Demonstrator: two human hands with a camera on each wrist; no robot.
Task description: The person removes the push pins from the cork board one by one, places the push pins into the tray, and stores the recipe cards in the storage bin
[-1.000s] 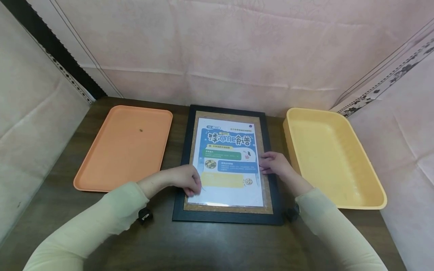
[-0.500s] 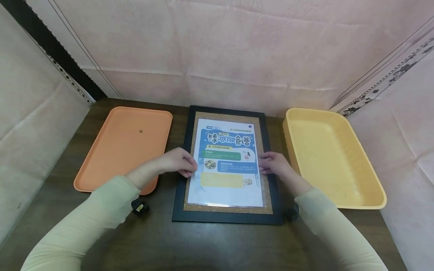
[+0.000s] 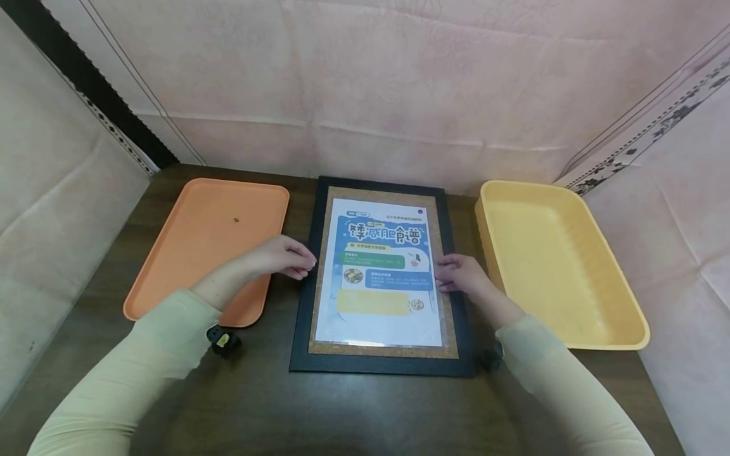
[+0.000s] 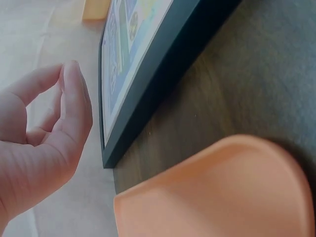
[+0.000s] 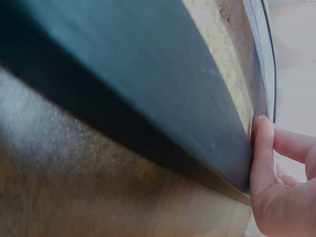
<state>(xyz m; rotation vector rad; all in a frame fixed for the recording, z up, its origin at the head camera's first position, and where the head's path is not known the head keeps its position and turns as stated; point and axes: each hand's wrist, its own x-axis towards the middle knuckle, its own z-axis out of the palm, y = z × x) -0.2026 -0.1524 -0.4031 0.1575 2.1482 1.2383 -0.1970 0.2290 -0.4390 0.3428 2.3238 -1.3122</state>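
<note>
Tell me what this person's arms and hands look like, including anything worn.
The left sleeve and right sleeve are long, plain and pale greenish cream, stopping short of the hands. The left hand and right hand show no gloves. A small black device with a yellowish patch shows beside the left sleeve's end; a dark device shows near the other.

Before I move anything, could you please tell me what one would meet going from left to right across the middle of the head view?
Orange tray, left hand, printed sheet, right hand, yellow tub.
</note>
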